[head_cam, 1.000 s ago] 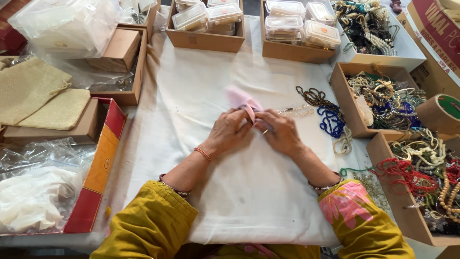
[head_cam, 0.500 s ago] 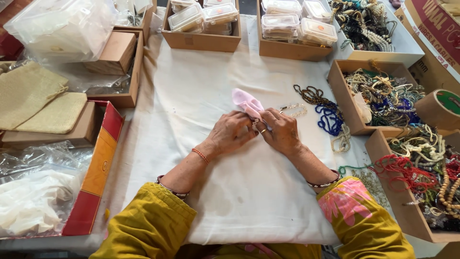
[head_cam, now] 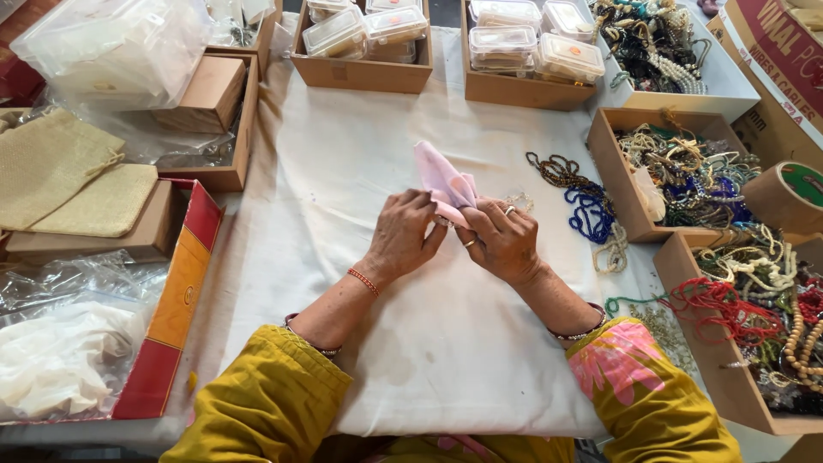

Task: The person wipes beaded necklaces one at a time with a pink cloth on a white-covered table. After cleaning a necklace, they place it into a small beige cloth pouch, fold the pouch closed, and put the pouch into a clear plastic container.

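White cloth (head_cam: 343,214) covers the table in the head view, ringed by cardboard boxes; at centre frame the left hand (head_cam: 403,236) and right hand (head_cam: 500,240) meet, fingers pinched on a small pink pouch (head_cam: 441,178) held just above the cloth; blue beads (head_cam: 587,214) lie right of it; beige pouches (head_cam: 69,184) sit at left.

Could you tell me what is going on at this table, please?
A person holds a pink pouch in both hands, left hand and right hand, above a white cloth. Bead strings lie just right of the hands. Wooden boxes of jewellery stand at the right, lidded containers at the back.
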